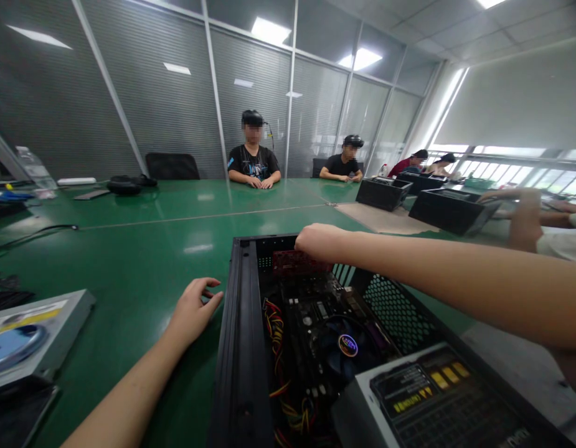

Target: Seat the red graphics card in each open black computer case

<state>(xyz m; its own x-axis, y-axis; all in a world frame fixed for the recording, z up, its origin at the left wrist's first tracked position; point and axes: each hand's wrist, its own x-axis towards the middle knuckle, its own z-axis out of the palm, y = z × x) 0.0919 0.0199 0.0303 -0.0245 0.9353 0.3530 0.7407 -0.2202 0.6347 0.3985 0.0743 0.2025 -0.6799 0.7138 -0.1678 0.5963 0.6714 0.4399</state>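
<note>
In front of me lies an open black computer case [243,336]. My right hand [318,241] reaches over its far end, fingers curled closed at the upper edge of a red expansion card [288,262]; the fingertips are partly hidden. My left hand [197,308] rests on the green table beside the case's left wall, thumb and fingers apart, holding nothing. Inside the case are a motherboard [311,311], a cooling fan [347,345] with a shiny round hub, bundled coloured cables [276,330], and a power supply [423,392] with a printed label nearest me.
An optical drive [40,336] lies at left on the green table [129,249], near dark cables. A headset [124,185] and a bottle [35,171] stand farther back. Two people sit opposite, others at right by black cases [449,210]. Another person's blurred arm [525,218] shows at right.
</note>
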